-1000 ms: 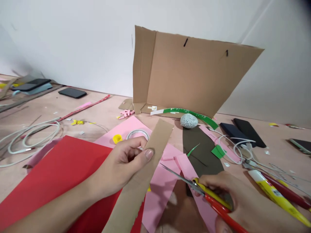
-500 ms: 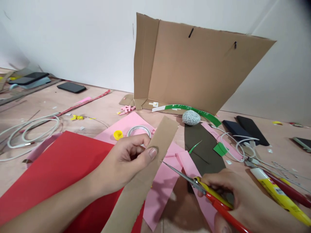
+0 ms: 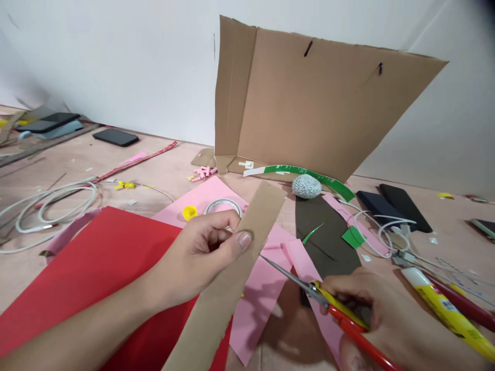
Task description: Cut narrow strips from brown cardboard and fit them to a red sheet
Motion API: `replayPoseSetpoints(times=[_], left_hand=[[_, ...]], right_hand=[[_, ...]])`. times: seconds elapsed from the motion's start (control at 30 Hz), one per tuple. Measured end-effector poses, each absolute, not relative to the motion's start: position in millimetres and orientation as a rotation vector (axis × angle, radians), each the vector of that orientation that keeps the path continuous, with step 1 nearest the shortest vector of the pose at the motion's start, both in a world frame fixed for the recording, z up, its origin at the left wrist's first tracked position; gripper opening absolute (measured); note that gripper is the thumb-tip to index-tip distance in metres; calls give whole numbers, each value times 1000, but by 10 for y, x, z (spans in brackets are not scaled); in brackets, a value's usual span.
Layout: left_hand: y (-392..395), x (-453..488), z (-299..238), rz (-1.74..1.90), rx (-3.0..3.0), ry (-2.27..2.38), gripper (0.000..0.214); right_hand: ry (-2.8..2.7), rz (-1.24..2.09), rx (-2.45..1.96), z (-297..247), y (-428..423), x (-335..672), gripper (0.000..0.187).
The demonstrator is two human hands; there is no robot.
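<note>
My left hand [image 3: 197,257] pinches a long strip of brown cardboard [image 3: 228,288] between thumb and fingers, its far end tilted up and away. In my right hand [image 3: 379,314] is a pair of scissors [image 3: 340,314] with red and yellow handles. The blades look closed, and their tip points at the strip's right edge close to my left thumb; whether it touches cannot be made out. Under my hands lie pink paper [image 3: 263,299] and a red sheet [image 3: 112,257]. A roll of tape [image 3: 223,202] and a yellow cap [image 3: 190,213] sit just beyond my left hand.
A folded cardboard panel [image 3: 309,103] stands against the white wall. Before it are a curved green strip [image 3: 309,174] and a silvery egg-shaped lump [image 3: 306,186]. A yellow glue tube [image 3: 448,309], white cables [image 3: 371,232] and dark phones [image 3: 404,206] lie right; another phone [image 3: 116,137] lies left.
The view has shifted very slightly. Both hands, the cardboard strip and the scissors keep nearly the same positions.
</note>
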State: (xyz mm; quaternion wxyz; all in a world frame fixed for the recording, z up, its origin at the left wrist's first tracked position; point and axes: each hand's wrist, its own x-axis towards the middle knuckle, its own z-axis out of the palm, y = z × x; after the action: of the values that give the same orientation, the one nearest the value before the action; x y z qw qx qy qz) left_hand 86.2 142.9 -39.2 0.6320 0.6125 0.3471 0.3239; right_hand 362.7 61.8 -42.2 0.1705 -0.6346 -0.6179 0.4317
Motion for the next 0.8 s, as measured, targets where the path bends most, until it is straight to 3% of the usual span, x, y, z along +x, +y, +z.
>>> replayPoseSetpoints(times=[0.2, 0.63, 0.8], left_hand=[[1412, 866, -395, 764, 1388, 807, 42], [1466, 787, -319, 871, 1195, 747, 36], [1459, 822, -357, 883, 1183, 769, 35]], right_hand=[[-1967, 1225, -1941, -364, 603, 3610, 7], [-1973, 1031, -1998, -285, 627, 3527, 19], [-1782, 1248, -1811, -256, 685, 3475, 15]])
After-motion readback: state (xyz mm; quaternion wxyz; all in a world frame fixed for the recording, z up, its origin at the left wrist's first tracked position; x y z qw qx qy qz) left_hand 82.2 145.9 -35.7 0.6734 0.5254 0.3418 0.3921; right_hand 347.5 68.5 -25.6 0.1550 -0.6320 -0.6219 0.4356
